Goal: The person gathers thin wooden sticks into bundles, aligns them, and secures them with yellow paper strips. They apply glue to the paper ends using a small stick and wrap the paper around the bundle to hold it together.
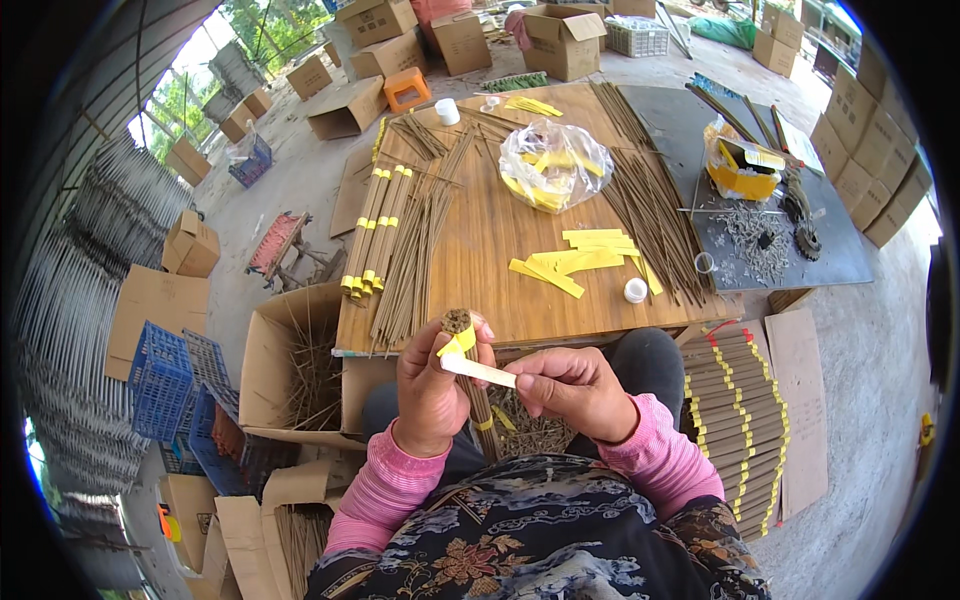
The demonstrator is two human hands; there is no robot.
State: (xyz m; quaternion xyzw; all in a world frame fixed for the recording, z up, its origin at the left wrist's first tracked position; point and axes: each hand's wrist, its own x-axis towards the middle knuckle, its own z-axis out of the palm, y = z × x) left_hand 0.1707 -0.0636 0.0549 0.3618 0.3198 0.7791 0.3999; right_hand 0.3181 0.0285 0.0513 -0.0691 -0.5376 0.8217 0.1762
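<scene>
My left hand (428, 388) grips a bundle of brown incense sticks (470, 385) upright, its top end facing me. A yellow paper strip (472, 358) wraps around the top of the bundle. My right hand (570, 388) pinches the free end of that strip just to the right of the bundle. Both hands are over my lap, in front of the wooden table (480, 240). More yellow strips (578, 258) lie on the table to the right. Finished bundles with yellow bands (375, 230) lie at the table's left.
Loose sticks (650, 210) spread over the table, with a plastic bag of yellow strips (552, 165) and tape rolls (635, 290). A stack of banded bundles (740, 420) sits at my right. Cardboard boxes (295, 365) and blue crates (160, 380) stand to the left.
</scene>
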